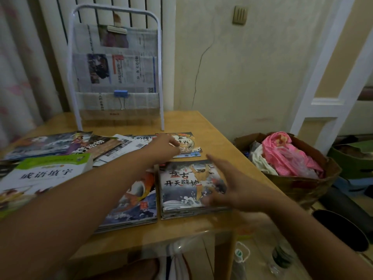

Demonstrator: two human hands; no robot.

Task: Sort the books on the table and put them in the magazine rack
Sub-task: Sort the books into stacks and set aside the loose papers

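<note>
- A cream wall [252, 63] with a thin crack [198, 71] and a switch plate [239, 15].
- A white radiator [139, 11] behind, a pale curtain [18, 67] at left.
- A white door frame [327, 98] at right.
- A wooden table [212, 126]; beside it, a basket [314, 186], seemingly of cloth.
- Dim, warm light.
</note>
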